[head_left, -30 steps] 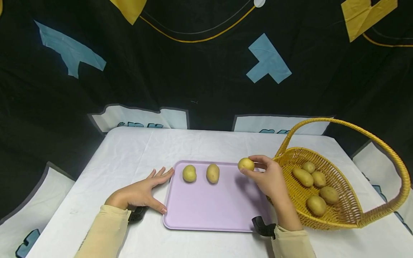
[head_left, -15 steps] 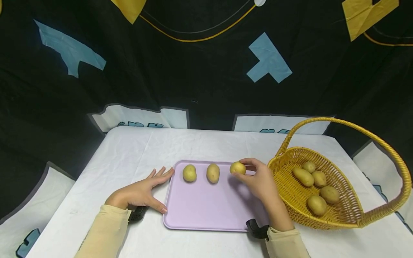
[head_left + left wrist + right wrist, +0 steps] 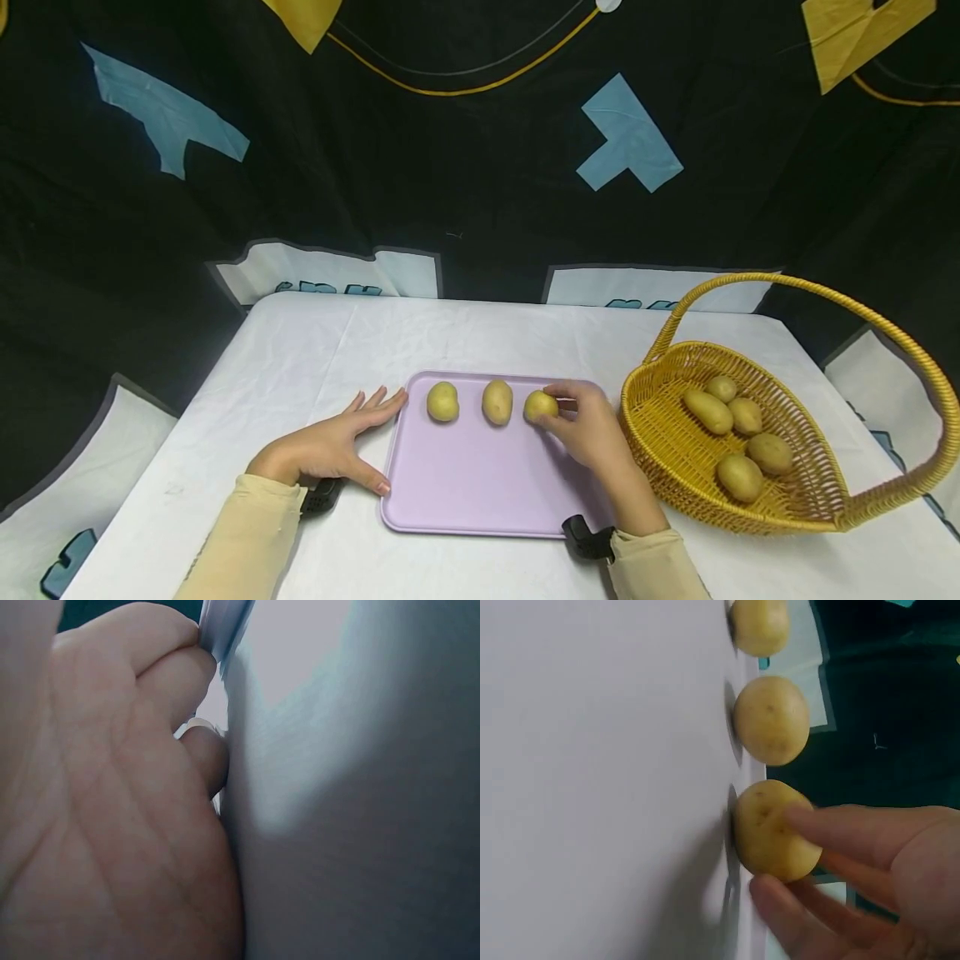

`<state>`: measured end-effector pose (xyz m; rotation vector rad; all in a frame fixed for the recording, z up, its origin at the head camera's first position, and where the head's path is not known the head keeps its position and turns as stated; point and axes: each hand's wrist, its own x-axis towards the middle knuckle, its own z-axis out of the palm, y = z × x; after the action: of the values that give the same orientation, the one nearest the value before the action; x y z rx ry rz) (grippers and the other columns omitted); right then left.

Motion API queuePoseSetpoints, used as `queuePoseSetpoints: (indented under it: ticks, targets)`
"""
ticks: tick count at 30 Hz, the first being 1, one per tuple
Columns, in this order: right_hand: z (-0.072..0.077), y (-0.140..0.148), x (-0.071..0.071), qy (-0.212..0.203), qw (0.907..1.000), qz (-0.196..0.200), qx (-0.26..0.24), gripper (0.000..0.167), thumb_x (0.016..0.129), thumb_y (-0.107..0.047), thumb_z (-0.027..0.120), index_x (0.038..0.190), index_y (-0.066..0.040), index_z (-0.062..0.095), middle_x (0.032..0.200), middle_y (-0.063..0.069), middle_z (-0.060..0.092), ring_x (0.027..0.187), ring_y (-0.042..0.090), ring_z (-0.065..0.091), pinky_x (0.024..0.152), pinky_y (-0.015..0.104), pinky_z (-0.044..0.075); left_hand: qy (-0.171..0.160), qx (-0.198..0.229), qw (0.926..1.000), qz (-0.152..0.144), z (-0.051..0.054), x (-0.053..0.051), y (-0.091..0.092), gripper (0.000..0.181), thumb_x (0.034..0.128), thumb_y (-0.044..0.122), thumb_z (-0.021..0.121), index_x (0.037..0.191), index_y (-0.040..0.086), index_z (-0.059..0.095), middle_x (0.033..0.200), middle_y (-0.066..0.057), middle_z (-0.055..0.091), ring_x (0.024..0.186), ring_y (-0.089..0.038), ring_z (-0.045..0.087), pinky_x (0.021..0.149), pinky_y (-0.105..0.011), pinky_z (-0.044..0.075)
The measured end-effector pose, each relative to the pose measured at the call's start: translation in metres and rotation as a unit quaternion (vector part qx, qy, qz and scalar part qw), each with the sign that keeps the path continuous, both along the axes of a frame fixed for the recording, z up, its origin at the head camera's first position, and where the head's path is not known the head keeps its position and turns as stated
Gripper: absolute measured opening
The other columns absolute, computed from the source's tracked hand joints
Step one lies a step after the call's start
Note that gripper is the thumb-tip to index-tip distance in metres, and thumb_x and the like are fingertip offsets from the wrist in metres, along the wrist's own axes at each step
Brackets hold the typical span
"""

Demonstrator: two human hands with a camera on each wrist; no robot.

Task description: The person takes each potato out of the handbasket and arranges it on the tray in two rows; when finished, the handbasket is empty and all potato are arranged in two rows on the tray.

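Head view | my right grip (image 3: 588, 423) pinches a potato (image 3: 538, 406) on the tray's (image 3: 480, 492) far side, from its right, I guess so fingers clear the middle potato (image 3: 497, 403) | left grip (image 3: 337, 442) spread at the tray's left edge, probably steadying it

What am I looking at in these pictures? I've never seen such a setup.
No robot here, just a person's bare left hand and right hand. The wide picture comes from a camera on the head, the close ones from wrist cameras. On a white-covered table are a lilac tray with two potatoes on it and a wicker basket holding five more. The right hand pinches a third potato beside the tray's two; the left hand touches the tray's left edge.
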<state>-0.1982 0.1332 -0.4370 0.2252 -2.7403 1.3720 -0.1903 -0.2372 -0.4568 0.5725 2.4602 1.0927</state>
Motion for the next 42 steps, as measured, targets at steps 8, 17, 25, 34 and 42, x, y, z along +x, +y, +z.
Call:
queuePoseSetpoints:
  ticks: [8, 17, 25, 34, 42]
  targets:
    - [-0.001, 0.004, 0.0, -0.016, 0.9991, -0.001, 0.04, 0.044, 0.079, 0.006, 0.079, 0.121, 0.0, 0.068, 0.109, 0.017, 0.066, 0.088, 0.027, 0.07, 0.078, 0.037, 0.059, 0.003, -0.002, 1.0, -0.002, 0.002, 0.0, 0.0, 0.126, 0.0604, 0.039, 0.097, 0.162, 0.018, 0.025, 0.166, -0.019, 0.004, 0.147, -0.05, -0.014, 0.108, -0.076, -0.005]
    - [-0.001, 0.003, -0.001, -0.05, 0.9985, 0.001, 0.021, 0.044, 0.079, 0.001, 0.082, 0.121, -0.001, 0.067, 0.11, 0.013, 0.069, 0.092, 0.024, 0.071, 0.073, 0.032, 0.059, 0.002, -0.002, 1.0, -0.002, 0.001, 0.0, 0.0, 0.126, 0.0603, 0.039, 0.097, 0.162, 0.018, 0.025, 0.166, -0.02, 0.004, 0.147, -0.05, -0.014, 0.108, -0.076, -0.005]
    - [0.004, 0.009, 0.0, -0.059, 0.9972, 0.003, 0.046, 0.05, 0.081, -0.01, 0.083, 0.126, -0.001, 0.064, 0.119, 0.017, 0.066, 0.102, 0.032, 0.068, 0.08, 0.04, 0.059, 0.006, -0.001, 1.0, -0.004, 0.0, 0.0, 0.0, 0.126, 0.0603, 0.039, 0.097, 0.161, 0.017, 0.025, 0.166, -0.02, 0.004, 0.147, -0.051, -0.013, 0.108, -0.075, -0.005]
    - [0.022, 0.017, 0.004, -0.062, 0.9974, 0.012, 0.037, 0.051, 0.085, -0.013, 0.081, 0.131, -0.002, 0.063, 0.127, 0.018, 0.064, 0.111, 0.035, 0.065, 0.092, 0.049, 0.054, 0.009, -0.005, 0.9999, -0.003, 0.001, 0.0, 0.001, 0.126, 0.0602, 0.04, 0.096, 0.161, 0.016, 0.025, 0.166, -0.022, 0.004, 0.146, -0.051, -0.013, 0.108, -0.076, -0.004]
    - [0.04, 0.029, 0.01, -0.056, 0.9981, 0.011, 0.024, 0.05, 0.086, -0.016, 0.08, 0.131, -0.004, 0.063, 0.13, 0.018, 0.064, 0.113, 0.034, 0.064, 0.088, 0.047, 0.056, 0.007, -0.006, 1.0, -0.003, 0.0, 0.001, 0.001, 0.126, 0.0604, 0.039, 0.096, 0.162, 0.017, 0.025, 0.166, -0.021, 0.003, 0.146, -0.051, -0.013, 0.108, -0.076, -0.004]
